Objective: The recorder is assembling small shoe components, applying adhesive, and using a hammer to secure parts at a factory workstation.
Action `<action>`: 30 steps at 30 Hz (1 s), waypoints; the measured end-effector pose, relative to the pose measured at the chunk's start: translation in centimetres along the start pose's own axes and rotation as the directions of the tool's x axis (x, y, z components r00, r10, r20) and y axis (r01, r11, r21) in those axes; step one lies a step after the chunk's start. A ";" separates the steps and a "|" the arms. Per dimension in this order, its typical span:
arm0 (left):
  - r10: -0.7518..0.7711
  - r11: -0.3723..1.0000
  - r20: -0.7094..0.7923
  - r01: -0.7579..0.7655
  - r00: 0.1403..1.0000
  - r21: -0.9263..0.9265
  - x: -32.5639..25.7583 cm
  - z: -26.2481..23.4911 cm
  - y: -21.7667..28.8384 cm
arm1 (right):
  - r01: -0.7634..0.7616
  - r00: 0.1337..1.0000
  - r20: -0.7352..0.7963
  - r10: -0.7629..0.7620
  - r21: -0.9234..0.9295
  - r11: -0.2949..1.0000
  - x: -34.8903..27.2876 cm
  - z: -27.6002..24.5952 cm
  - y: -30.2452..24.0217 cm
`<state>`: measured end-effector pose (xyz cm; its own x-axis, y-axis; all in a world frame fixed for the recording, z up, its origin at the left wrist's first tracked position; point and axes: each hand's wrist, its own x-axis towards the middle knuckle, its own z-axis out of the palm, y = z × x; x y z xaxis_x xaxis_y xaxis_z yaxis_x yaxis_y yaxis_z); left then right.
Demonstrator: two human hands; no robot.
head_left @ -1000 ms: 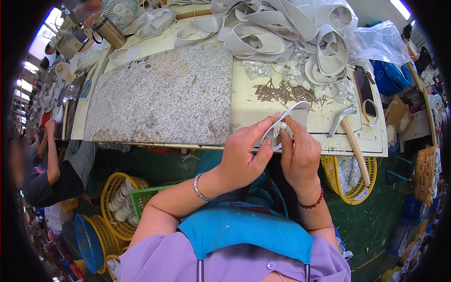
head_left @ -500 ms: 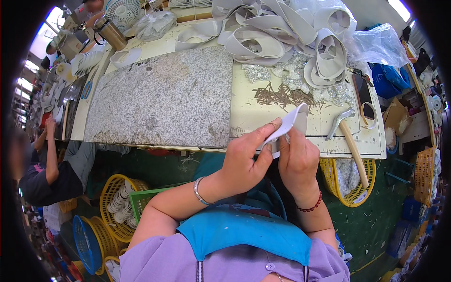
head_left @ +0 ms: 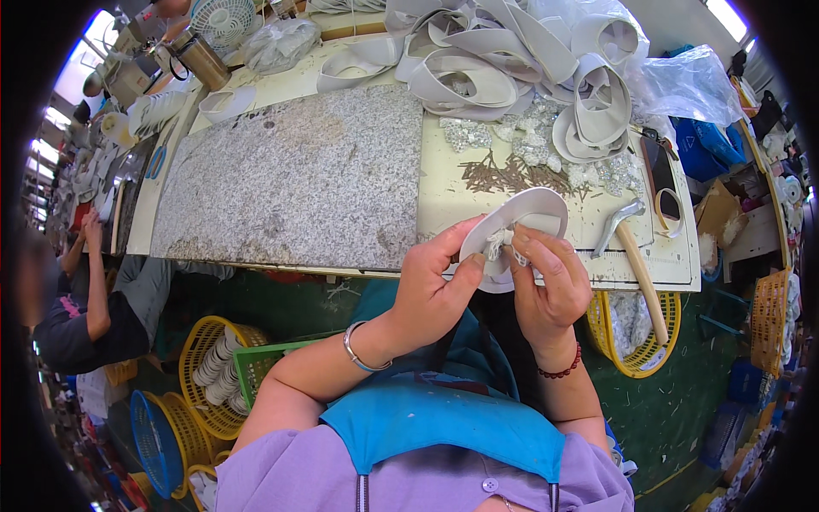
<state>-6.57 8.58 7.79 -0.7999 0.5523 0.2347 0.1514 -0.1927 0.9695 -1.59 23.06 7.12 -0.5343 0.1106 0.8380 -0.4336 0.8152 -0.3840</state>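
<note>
Over the table's front edge, my left hand (head_left: 433, 286) and my right hand (head_left: 554, 286) hold a white looped strap piece (head_left: 516, 207), perhaps a slipper upper. The left thumb and fingers pinch its left rim. My right fingers close on its right side, by a small white ornament (head_left: 496, 244) inside the loop. How the ornament is fixed is hidden by the fingers. A pile of similar white loops (head_left: 465, 81) lies beyond. Brown nail-like sticks (head_left: 516, 176) and sparkling ornaments (head_left: 465, 134) lie between the pile and my hands.
A speckled stone slab (head_left: 290, 179) covers the table's left part. To the right, a hammer (head_left: 640, 273) overhangs the front edge. Yellow baskets (head_left: 601, 324) stand below. Another person (head_left: 85, 316) works at far left. A steel flask (head_left: 203, 61) and blue scissors (head_left: 156, 162) lie back left.
The white strap piece has turned so its opening and the ornament inside face me. My right fingers have shifted onto the inside, and my left hand has moved slightly left.
</note>
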 end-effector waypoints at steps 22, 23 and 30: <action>-0.127 0.990 0.046 0.130 0.991 -0.054 1.4 -0.1 -0.5 | -0.029 0.997 0.072 0.033 -0.051 0.998 0.2 -0.3 0.5; -0.147 0.986 0.065 0.151 0.987 -0.076 1.5 -0.2 -0.6 | -0.040 0.995 0.094 0.045 -0.057 0.998 0.2 -0.3 0.5; -0.168 0.983 0.068 0.172 0.983 -0.067 1.8 -0.2 -0.1 | -0.026 0.995 0.100 0.030 -0.047 0.999 0.3 -0.3 0.8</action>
<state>-8.09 9.46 8.13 -0.7726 0.6307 0.0729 -0.0279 -0.1485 0.9885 -1.88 23.87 7.14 -0.6168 0.0779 0.7832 -0.3851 0.8379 -0.3867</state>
